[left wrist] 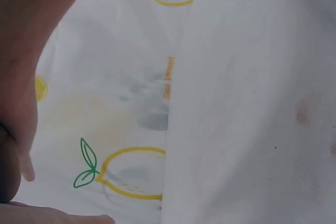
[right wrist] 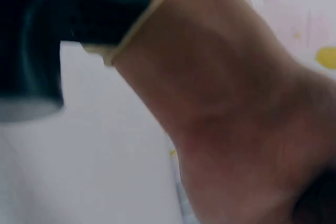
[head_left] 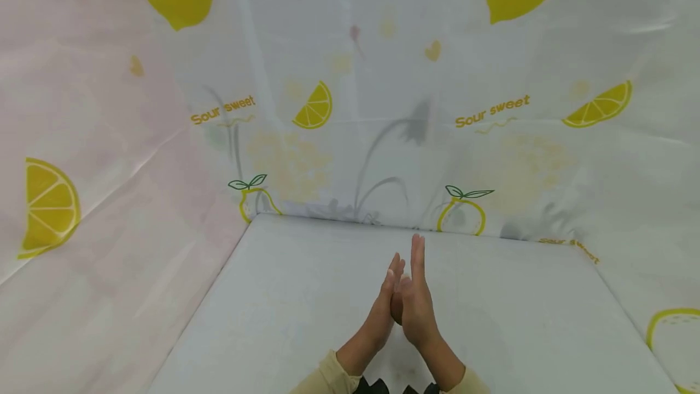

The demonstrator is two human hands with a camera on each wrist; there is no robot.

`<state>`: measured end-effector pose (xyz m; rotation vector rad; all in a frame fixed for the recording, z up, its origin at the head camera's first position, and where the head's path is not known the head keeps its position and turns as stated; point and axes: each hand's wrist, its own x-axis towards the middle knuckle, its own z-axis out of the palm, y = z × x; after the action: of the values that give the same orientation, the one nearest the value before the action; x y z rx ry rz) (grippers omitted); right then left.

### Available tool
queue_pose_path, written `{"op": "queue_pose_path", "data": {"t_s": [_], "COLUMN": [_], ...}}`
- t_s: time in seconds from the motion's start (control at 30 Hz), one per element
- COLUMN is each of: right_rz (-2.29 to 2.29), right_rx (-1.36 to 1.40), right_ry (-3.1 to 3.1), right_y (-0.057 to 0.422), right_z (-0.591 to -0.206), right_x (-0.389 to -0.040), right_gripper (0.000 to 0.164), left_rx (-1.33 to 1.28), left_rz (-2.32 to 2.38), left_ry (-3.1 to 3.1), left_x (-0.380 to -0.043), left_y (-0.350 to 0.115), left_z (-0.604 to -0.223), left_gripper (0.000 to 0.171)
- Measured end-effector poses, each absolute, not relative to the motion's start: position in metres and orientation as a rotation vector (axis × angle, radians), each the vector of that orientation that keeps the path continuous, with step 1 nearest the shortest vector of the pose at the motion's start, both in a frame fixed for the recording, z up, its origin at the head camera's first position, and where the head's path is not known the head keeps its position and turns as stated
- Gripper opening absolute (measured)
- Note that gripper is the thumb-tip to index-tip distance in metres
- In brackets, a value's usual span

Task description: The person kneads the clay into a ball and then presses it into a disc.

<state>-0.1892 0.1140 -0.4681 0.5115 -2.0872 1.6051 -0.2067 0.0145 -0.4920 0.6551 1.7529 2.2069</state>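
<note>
In the head view both hands stand raised near the front middle of the white table, palms facing each other. Between the palms sits a small brown rounded object [head_left: 397, 309], mostly covered by them; its exact kind cannot be told. My left hand [head_left: 381, 309] presses it from the left, its fingers pointing up and away. From the right, my right hand [head_left: 420, 312] presses it with long fingers held straight. Part of the same brown object [left wrist: 9, 169] shows at the left edge of the left wrist view. A dark patch [right wrist: 320, 203] fills the right wrist view's lower right corner.
A white table top [head_left: 306, 272] spreads beneath the hands. Lemon-printed curtains [head_left: 350, 157] rise behind it and along both sides. Faint brownish smudges [left wrist: 303, 112] mark the white surface in the left wrist view. A dark band [right wrist: 94, 11] sits by the sleeve.
</note>
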Motion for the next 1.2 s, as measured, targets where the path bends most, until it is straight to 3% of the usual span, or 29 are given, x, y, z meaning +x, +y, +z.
{"op": "queue_pose_path", "data": {"t_s": [0.37,0.77,1.0,1.2], "right_rz": [1.902,1.476,1.476,1.77], "right_rx": [0.47,0.559,0.593,0.517], "right_ry": [-2.058,-2.09,-1.99,-2.0], "right_y": [0.128,0.103,0.115,0.129], "right_z": [-0.489,-0.486,-0.468,-0.469], "right_x": [-0.201,-0.172,-0.189,-0.207], "right_gripper": [0.058,0.063,0.061,0.06], "left_rx": [0.856,0.359,0.417,0.519], "left_rz": [2.204,2.331,2.281,2.268], "left_ry": [1.755,1.836,1.713,1.643], "left_x": [-0.201,-0.214,-0.201,-0.192], "left_y": [0.009,0.017,0.024,0.023], "left_z": [-0.478,-0.483,-0.487,-0.481], "left_gripper": [0.073,0.078,0.081,0.078]}}
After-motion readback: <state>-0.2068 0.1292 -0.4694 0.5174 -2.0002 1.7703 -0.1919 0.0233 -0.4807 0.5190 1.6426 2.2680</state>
